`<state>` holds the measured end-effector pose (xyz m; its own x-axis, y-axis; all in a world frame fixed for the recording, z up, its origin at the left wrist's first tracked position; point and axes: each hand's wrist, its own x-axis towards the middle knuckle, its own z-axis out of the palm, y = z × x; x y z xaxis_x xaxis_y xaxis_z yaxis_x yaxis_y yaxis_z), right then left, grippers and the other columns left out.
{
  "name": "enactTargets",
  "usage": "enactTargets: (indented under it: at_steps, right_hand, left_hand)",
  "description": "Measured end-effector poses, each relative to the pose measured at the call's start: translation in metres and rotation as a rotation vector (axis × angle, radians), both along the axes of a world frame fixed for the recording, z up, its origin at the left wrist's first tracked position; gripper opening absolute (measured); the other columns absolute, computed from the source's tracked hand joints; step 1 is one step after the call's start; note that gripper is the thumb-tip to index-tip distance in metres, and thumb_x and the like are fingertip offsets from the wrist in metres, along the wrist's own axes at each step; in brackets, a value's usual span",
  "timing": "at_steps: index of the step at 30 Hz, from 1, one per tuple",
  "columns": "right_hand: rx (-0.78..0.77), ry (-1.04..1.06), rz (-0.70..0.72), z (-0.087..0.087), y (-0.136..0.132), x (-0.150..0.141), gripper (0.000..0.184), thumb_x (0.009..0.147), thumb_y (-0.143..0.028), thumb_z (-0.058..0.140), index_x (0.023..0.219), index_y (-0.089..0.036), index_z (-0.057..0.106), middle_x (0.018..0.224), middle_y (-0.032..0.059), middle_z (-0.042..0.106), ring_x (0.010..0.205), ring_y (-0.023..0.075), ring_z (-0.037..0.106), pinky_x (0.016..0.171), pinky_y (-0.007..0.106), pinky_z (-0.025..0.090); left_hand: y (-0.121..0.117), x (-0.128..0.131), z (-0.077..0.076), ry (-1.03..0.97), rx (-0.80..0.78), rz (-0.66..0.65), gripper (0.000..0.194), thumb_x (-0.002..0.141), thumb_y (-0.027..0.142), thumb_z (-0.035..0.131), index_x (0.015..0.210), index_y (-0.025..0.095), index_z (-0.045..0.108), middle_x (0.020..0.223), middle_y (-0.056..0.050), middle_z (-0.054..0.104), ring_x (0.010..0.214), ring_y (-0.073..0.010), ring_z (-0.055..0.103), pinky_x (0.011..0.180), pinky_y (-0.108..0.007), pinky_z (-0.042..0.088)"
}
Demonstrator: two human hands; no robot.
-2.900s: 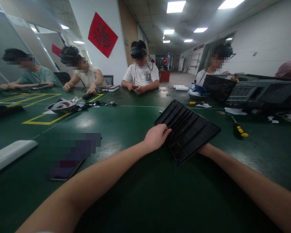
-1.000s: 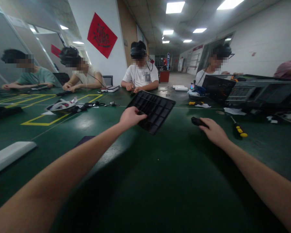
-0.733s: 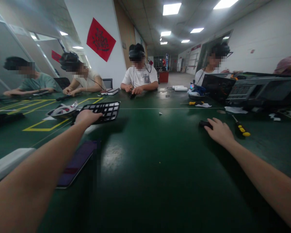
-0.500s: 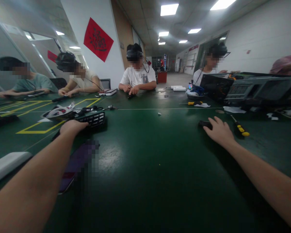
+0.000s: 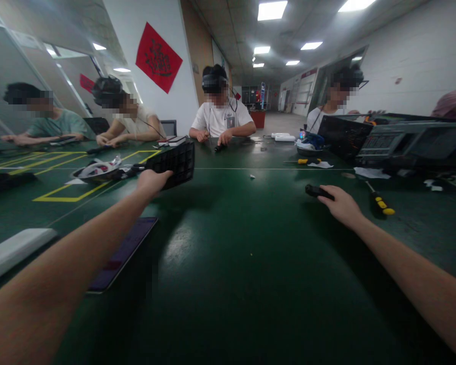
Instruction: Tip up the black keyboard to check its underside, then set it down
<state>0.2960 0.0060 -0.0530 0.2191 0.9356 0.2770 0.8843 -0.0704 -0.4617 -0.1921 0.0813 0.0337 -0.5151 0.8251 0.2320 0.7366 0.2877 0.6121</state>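
Your two arms reach forward over a dark green table [image 5: 231, 228], well apart from each other. Your left hand [image 5: 151, 185] grips the near left part of a black ribbed panel [image 5: 178, 161], the thumb lying along it and the other fingers mostly hidden. The panel stands tilted above the tabletop, left of centre, with a shadow below. Your right hand [image 5: 342, 204], on the other side, clasps a short black object [image 5: 318, 191] that points left; most of the fingers are out of sight behind the hand, and you cannot tell whether the object touches the table. Just right of that hand lies a yellow-and-black screwdriver [image 5: 382, 203], its shaft pointing away from you. Farther off, a second yellow-handled tool [image 5: 307, 161] rests by a scrap of white paper [image 5: 324, 165]. Beneath your left forearm lies a flat purple-faced device [image 5: 131, 243], partly covered, with a long white object [image 5: 17, 253] to its left. Beyond the panel's left side sits a cluttered bowl [image 5: 99, 175]. Across the table, a person in a white shirt [image 5: 222, 119] works with both hands near the surface, and an opened computer case [image 5: 403, 142] stands at far right
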Motion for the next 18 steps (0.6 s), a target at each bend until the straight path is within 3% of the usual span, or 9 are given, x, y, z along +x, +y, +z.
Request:
enactTargets:
  at_steps: [2,5,7,9,13,18]
  right_hand:
    - [0.051,0.162,0.104,0.005,-0.006,-0.022,0.046,0.078,-0.028,0.047,0.121,-0.012,0.048,0.123,0.0066,0.047,0.113,0.0204,0.043,0.101,0.036,0.031]
    - [0.053,0.34,0.326,0.009,-0.019,-0.058,0.046,0.077,-0.03,0.048,0.121,-0.016,0.048,0.123,0.0047,0.047,0.112,0.019,0.044,0.102,0.039,0.03]
    - [0.042,0.417,0.488,0.008,-0.027,-0.074,0.047,0.077,-0.033,0.048,0.122,-0.017,0.046,0.124,0.0043,0.047,0.114,0.0177,0.044,0.103,0.038,0.029]
    - [0.012,0.542,0.605,0.005,-0.033,-0.081,0.046,0.076,-0.036,0.049,0.118,-0.015,0.048,0.12,0.0065,0.05,0.11,0.0178,0.048,0.099,0.036,0.036]
    - [0.052,0.654,0.598,0.0,-0.036,-0.08,0.04,0.069,-0.039,0.054,0.1,-0.013,0.054,0.108,0.0104,0.057,0.095,0.0207,0.056,0.085,0.036,0.047]
    - [0.099,0.58,0.647,-0.004,-0.033,-0.082,0.033,0.072,-0.042,0.051,0.091,-0.016,0.057,0.098,0.0093,0.06,0.089,0.0208,0.058,0.08,0.038,0.049]
  left_hand:
    - [-0.006,0.047,-0.007,-0.045,0.067,-0.106,0.036,0.065,0.049,0.059,0.067,0.013,0.055,0.068,-0.005,0.057,0.071,-0.0205,0.055,0.062,-0.028,0.039]
    - [-0.03,0.119,-0.026,-0.299,0.275,-0.458,0.042,0.065,0.049,0.061,0.083,0.011,0.058,0.075,-0.006,0.06,0.069,-0.017,0.056,0.06,-0.026,0.041]
    - [-0.052,0.16,-0.042,-0.412,0.293,-0.692,0.044,0.066,0.049,0.061,0.087,0.011,0.057,0.077,-0.007,0.06,0.067,-0.0153,0.055,0.057,-0.025,0.041]
    - [-0.072,0.189,-0.054,-0.426,0.258,-0.799,0.045,0.066,0.05,0.062,0.088,0.011,0.057,0.075,-0.007,0.059,0.064,-0.0145,0.054,0.055,-0.025,0.041]
    - [-0.09,0.211,-0.065,-0.392,0.203,-0.888,0.045,0.069,0.05,0.059,0.091,0.011,0.057,0.077,-0.007,0.057,0.066,-0.0146,0.052,0.056,-0.026,0.041]
    - [-0.091,0.2,-0.064,-0.344,0.168,-0.931,0.045,0.069,0.051,0.059,0.091,0.012,0.056,0.077,-0.005,0.056,0.066,-0.0142,0.05,0.057,-0.026,0.04]
